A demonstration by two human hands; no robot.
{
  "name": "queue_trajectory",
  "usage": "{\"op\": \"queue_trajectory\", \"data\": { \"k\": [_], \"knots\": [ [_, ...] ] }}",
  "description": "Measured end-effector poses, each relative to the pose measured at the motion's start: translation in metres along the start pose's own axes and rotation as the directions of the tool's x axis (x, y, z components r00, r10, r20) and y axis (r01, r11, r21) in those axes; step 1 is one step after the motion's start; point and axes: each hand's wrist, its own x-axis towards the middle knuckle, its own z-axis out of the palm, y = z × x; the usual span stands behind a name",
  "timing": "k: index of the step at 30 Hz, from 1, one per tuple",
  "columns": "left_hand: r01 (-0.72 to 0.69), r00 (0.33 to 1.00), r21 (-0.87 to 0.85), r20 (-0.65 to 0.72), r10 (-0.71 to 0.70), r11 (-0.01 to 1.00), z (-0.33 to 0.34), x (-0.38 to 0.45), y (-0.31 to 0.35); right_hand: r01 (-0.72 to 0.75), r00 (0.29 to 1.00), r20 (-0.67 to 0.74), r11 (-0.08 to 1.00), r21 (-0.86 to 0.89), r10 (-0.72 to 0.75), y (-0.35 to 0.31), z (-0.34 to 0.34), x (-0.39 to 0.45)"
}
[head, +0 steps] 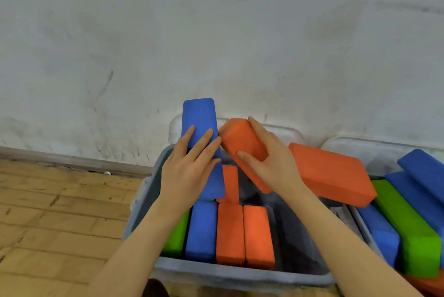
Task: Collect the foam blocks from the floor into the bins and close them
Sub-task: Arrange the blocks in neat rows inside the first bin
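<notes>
A grey plastic bin (240, 277) stands below me against the wall. In its near end a green block (176, 236), a blue block (201, 231) and two orange blocks (245, 234) stand side by side. My left hand (189, 171) grips a tall blue block (199, 118), held upright over the bin's left side. My right hand (269, 164) holds an orange block (240, 140), tilted over the bin's middle. Another orange block (334, 171) lies across the bin's right rim.
A second bin (360, 222) at the right holds blue blocks (382, 231) and a green block (413, 229). Two pale lids (374, 150) lean on the scuffed white wall behind the bins. Wooden parquet floor (60, 212) spreads to the left.
</notes>
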Motion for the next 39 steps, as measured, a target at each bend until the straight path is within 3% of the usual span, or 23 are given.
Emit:
{"op": "queue_trajectory", "data": {
  "k": [11, 14, 17, 20, 23, 26, 33, 35, 39],
  "knots": [
    [0.168, 0.973, -0.113, 0.180, -0.147, 0.979, -0.030, -0.025, -0.029, -0.264, 0.956, 0.171, 0.951, 0.159, 0.237, -0.037, 0.029, -0.012],
    [0.236, 0.939, -0.149, 0.291, -0.185, 0.960, -0.028, -0.022, -0.034, -0.280, 0.948, 0.197, 0.950, 0.137, 0.250, -0.042, 0.030, -0.004],
    [0.352, 0.886, -0.207, 0.389, -0.254, 0.913, -0.026, -0.017, -0.040, -0.236, 0.937, 0.281, 0.969, 0.068, 0.209, -0.038, 0.024, -0.001],
    [0.330, 0.871, -0.160, 0.431, -0.235, 0.930, -0.025, -0.011, -0.044, -0.073, 0.924, 0.366, 0.990, -0.122, 0.113, -0.032, 0.018, -0.006],
    [0.380, 0.818, -0.138, 0.511, -0.263, 0.915, -0.030, -0.009, -0.040, -0.026, 0.954, 0.294, 0.993, -0.116, 0.060, -0.029, 0.016, -0.011],
    [0.517, 0.683, -0.124, 0.656, -0.321, 0.847, -0.034, -0.007, -0.032, 0.068, 0.977, 0.207, 0.992, -0.109, -0.044, -0.023, 0.018, -0.018],
    [0.437, 0.673, -0.086, 0.692, -0.262, 0.895, -0.034, -0.005, -0.024, 0.167, 0.922, 0.380, 0.961, -0.221, -0.073, -0.009, 0.002, -0.027],
    [0.451, 0.699, -0.119, 0.663, -0.267, 0.885, -0.033, -0.006, -0.024, 0.187, 0.943, 0.309, 0.963, -0.194, -0.121, -0.010, 0.004, -0.028],
    [0.418, 0.767, -0.227, 0.606, -0.208, 0.880, -0.022, 0.000, -0.020, 0.090, 0.996, -0.006, 0.977, -0.192, -0.093, -0.008, 0.004, -0.026]
  ]
}}
